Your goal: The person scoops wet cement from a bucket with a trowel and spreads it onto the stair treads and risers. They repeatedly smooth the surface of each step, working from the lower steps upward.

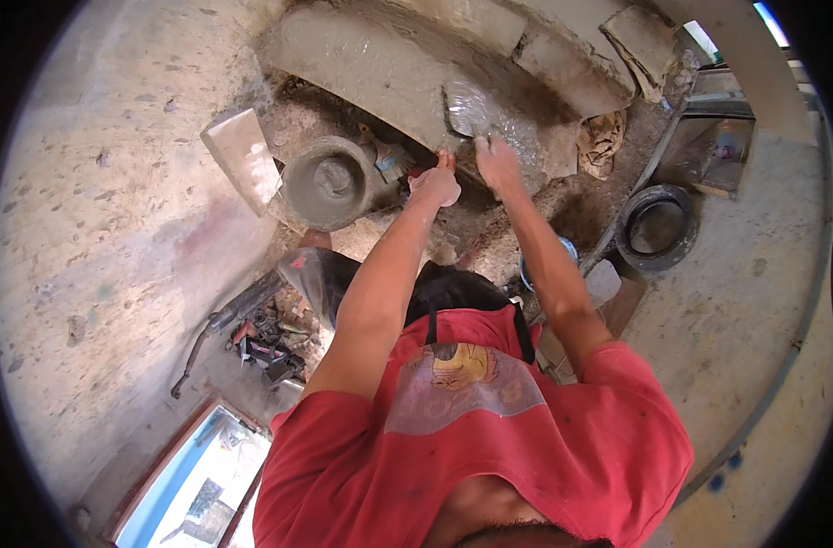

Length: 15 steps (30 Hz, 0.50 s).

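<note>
Grey wet slab (403,78) beyond bucket (364,194), brush (392,160) beside bucket; left hand (437,185) right of bucket, right hand (500,166) farther right of it, by shiny patch (485,108); cannot tell whether either grip is apart or clamped

Both arms (376,279) reach forward, left hand (437,185) outstretched, right hand (500,166) curled near it.

Right fingers (482,146): grip unclear; right forearm (544,236) partly hides blue container (572,247).
</note>
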Each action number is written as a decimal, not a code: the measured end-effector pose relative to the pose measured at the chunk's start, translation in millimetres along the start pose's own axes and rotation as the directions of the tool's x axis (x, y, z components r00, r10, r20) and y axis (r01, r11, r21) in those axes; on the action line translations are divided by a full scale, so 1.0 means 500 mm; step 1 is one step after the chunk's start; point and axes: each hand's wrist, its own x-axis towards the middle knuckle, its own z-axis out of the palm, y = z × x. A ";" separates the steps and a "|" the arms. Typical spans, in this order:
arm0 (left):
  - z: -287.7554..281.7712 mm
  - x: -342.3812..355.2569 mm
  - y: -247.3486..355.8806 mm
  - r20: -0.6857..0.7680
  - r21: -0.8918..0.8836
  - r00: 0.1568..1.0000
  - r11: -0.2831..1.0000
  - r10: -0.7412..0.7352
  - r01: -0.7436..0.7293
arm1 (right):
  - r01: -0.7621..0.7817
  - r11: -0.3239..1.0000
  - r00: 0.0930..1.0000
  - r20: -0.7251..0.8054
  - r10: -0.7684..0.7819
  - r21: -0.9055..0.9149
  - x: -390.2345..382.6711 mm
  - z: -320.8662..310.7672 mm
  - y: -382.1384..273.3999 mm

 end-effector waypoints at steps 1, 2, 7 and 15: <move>0.000 -0.002 -0.002 0.006 0.003 1.000 1.000 -0.008 0.007 | 0.005 0.998 0.998 0.070 -0.001 -0.062 0.012 0.000 -0.002; 0.001 -0.002 -0.002 0.018 -0.005 1.000 1.000 -0.006 0.006 | -0.002 0.992 0.988 0.153 0.021 -0.123 0.034 -0.009 0.003; 0.011 0.010 -0.008 0.009 0.081 1.000 0.997 0.008 -0.008 | -0.192 0.968 0.979 0.038 0.201 -0.162 0.058 -0.078 0.084; -0.001 0.002 0.002 -0.046 0.043 0.999 0.999 -0.007 0.009 | -0.154 0.981 0.980 0.148 0.135 0.122 -0.034 -0.006 0.058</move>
